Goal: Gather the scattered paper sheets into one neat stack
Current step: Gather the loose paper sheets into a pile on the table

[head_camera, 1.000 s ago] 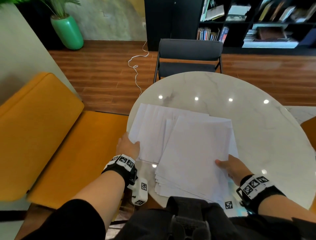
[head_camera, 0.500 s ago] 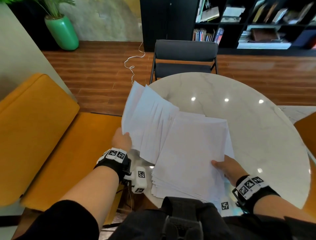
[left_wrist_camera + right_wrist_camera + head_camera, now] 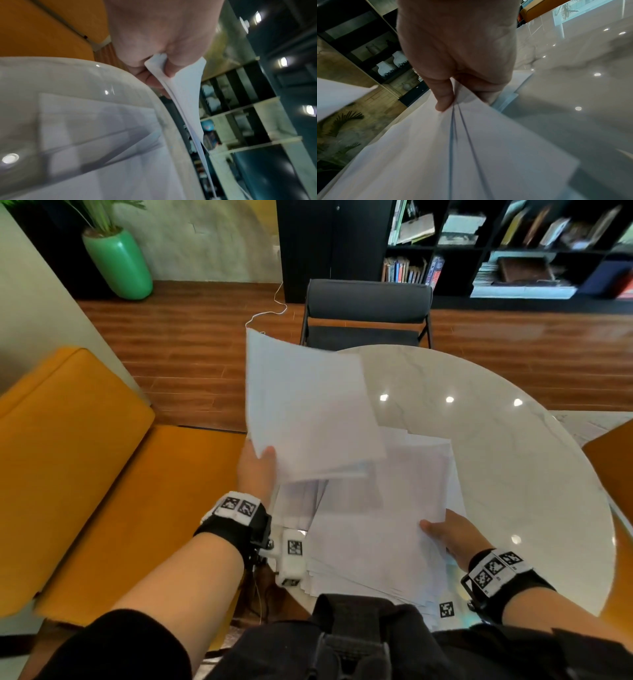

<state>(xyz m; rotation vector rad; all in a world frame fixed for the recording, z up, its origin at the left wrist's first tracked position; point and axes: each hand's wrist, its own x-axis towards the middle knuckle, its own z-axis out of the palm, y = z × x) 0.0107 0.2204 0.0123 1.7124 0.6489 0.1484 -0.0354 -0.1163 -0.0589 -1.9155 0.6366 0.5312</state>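
My left hand (image 3: 257, 463) pinches the near left corner of a bunch of white paper sheets (image 3: 308, 412) and holds it lifted above the round marble table (image 3: 496, 446). The left wrist view shows thumb and fingers clamped on that bunch's (image 3: 181, 83) edge. A second, uneven stack of white sheets (image 3: 376, 529) lies on the table's near side, partly under the raised bunch. My right hand (image 3: 445, 534) pinches this stack's right edge; in the right wrist view the thumb (image 3: 443, 97) presses on top of the stack's sheets (image 3: 453, 155).
A dark chair (image 3: 368, 313) stands at the table's far side. An orange bench (image 3: 85, 474) runs along the left, close to the table edge. A green plant pot (image 3: 118, 263) and black bookshelves (image 3: 496, 248) stand at the back; a white cable (image 3: 265, 313) lies on the wooden floor.
My left hand has lifted its fanned sheets off the table and swung them up and rightward over the other stack. My right hand has kept its hold on the stack's edge.
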